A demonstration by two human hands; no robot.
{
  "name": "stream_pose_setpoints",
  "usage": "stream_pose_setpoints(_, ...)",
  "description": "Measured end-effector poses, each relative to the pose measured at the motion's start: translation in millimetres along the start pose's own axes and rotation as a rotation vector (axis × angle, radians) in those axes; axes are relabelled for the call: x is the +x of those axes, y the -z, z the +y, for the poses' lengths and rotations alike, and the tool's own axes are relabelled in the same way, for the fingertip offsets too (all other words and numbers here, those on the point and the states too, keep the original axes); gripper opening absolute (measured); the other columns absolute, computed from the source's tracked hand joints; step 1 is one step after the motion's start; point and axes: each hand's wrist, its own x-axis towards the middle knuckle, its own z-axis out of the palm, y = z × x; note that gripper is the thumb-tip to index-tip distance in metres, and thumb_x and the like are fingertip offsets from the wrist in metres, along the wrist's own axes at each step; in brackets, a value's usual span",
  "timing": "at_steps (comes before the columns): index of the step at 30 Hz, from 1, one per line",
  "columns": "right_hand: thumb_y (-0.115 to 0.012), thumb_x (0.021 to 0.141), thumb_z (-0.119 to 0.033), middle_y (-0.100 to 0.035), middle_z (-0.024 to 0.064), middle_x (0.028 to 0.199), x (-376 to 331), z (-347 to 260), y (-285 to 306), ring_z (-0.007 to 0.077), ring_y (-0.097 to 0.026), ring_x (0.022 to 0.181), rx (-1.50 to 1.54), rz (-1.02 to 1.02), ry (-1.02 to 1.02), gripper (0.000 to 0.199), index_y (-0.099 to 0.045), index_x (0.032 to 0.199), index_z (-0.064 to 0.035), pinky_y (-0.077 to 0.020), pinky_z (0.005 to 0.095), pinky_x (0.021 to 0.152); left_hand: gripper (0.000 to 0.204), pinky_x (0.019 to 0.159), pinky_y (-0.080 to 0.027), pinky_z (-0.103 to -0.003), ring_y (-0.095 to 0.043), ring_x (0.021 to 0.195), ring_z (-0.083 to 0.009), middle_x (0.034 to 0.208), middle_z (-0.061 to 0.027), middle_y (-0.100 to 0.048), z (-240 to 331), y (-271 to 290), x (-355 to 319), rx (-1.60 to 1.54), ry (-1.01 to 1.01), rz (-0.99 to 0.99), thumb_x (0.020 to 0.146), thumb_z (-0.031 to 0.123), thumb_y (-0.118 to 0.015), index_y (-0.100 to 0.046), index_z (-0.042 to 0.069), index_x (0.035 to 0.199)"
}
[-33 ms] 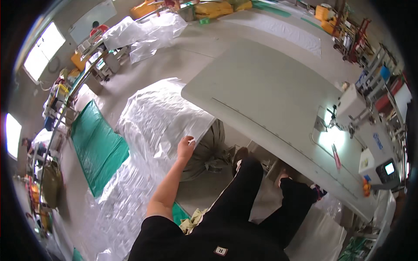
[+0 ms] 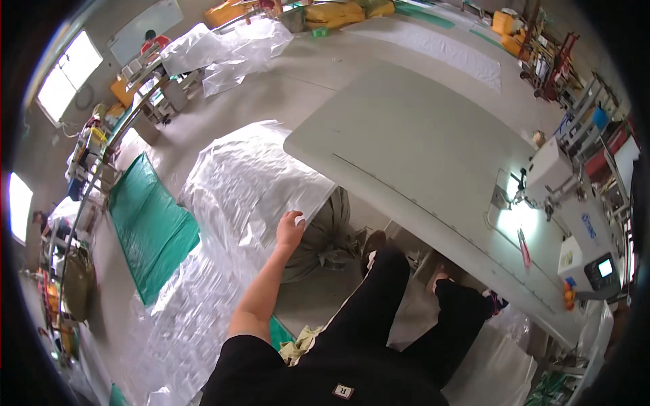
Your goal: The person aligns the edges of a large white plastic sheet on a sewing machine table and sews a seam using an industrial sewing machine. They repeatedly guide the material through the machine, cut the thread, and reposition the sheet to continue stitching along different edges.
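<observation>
My left hand (image 2: pixel 290 231) is closed at the near edge of a crinkled white plastic sheet (image 2: pixel 250 166). A bit of white shows between thumb and fingers, apparently the sheet's edge. Beside that hand, partly under the sheet, sits a gathered grey-green sack (image 2: pixel 328 230). The sheet spreads left and down over the floor. To the right stands a large pale grey sewing table (image 2: pixel 420 128), with a lit industrial sewing machine (image 2: pixel 542 176) at its right end. Red-handled tweezers or snips (image 2: pixel 524 247) lie near the machine's light. My right hand does not show.
A green sheet (image 2: pixel 152 227) lies on the floor at left. My legs (image 2: pixel 365 298) reach under the table's near edge. A control box with a lit screen (image 2: pixel 602 268) sits at right. Farther back are a person (image 2: pixel 152 42) at a bench, plastic sheeting (image 2: pixel 230 51) and hand trucks (image 2: pixel 552 68).
</observation>
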Motion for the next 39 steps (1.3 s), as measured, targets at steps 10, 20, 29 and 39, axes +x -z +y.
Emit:
stream_pose_setpoints(10,-0.056,0.091,-0.016,-0.058,0.0177,0.119,31.2,-138.4,-71.9,0.0275,-0.058,0.107,0.431,-0.429,0.062,0.041,-0.048,0.129,-0.0022,-0.0482,0.0373,0.090,0.028,0.087,-0.050,-0.038,-0.052,0.109,-0.0297,0.108,-0.0119,-0.055,-66.3,-20.8,6.6,0.648,0.090,-0.229,0.076,0.012,-0.066,-0.060,0.004,0.102)
stream_pose_setpoints(20,-0.049,0.097,-0.018,-0.053,0.0142,0.126,-8.8,-238.1,-52.4,0.0263,-0.055,0.111,0.418,-0.715,0.198,0.047,-0.034,0.141,-0.0099,-0.0444,0.0383,0.094,0.018,0.081,-0.054,-0.036,-0.059,0.100,-0.0277,0.102,-0.0127,-0.061,-102.6,-28.1,32.9,0.791,-0.048,-0.321,0.084,0.007,-0.049,-0.063,0.003,0.093)
stream_pose_setpoints(29,-0.050,0.096,-0.015,-0.055,0.0154,0.123,-16.7,-234.6,-49.4,0.0248,-0.056,0.109,0.497,-0.779,0.204,0.048,-0.034,0.141,-0.0099,-0.0456,0.0364,0.091,0.017,0.083,-0.053,-0.035,-0.057,0.102,-0.0285,0.102,-0.0130,-0.060,-83.0,-9.9,18.1,0.658,-0.028,-0.251,0.084,0.007,-0.051,-0.061,0.002,0.098)
stream_pose_setpoints(39,-0.053,0.095,-0.016,-0.057,0.0158,0.119,-23.1,-250.4,-51.2,0.0244,-0.056,0.105,0.543,-0.837,0.214,0.049,-0.035,0.140,-0.0083,-0.0460,0.0361,0.089,0.015,0.081,-0.053,-0.036,-0.060,0.096,-0.0291,0.097,-0.0130,-0.062,-110.8,-20.0,23.9,0.752,-0.094,-0.319,0.083,0.008,-0.052,-0.060,0.002,0.094)
